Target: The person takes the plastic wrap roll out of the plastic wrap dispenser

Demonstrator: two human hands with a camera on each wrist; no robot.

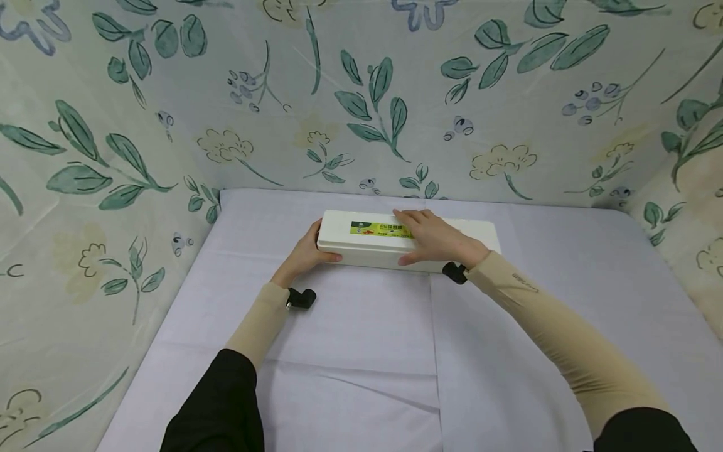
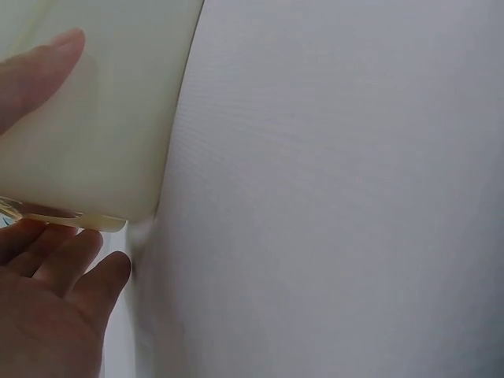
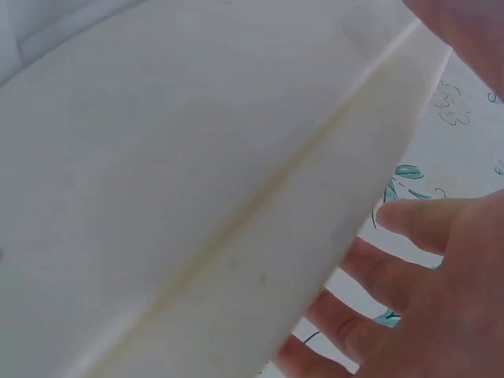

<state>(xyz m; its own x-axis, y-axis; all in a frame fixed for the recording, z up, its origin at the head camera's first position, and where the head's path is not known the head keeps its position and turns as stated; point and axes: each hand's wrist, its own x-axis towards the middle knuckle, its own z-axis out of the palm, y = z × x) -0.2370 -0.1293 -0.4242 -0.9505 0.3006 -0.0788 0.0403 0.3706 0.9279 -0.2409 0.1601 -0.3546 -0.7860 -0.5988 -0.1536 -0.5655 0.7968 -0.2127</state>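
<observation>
Just before the bench's [image 1: 350, 339] far edge lies a long white box [image 1: 361, 248], likely light, stiff and smooth. The left grip [image 1: 308, 255] clamps the box's left end; the right grip [image 1: 436, 239] clasps across its top. Opposite ends should give steadiest hold.

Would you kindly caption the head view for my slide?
Left grip at one end, right grip across the top of a long white rectangular box with a yellow-green label, on white cloth.
</observation>
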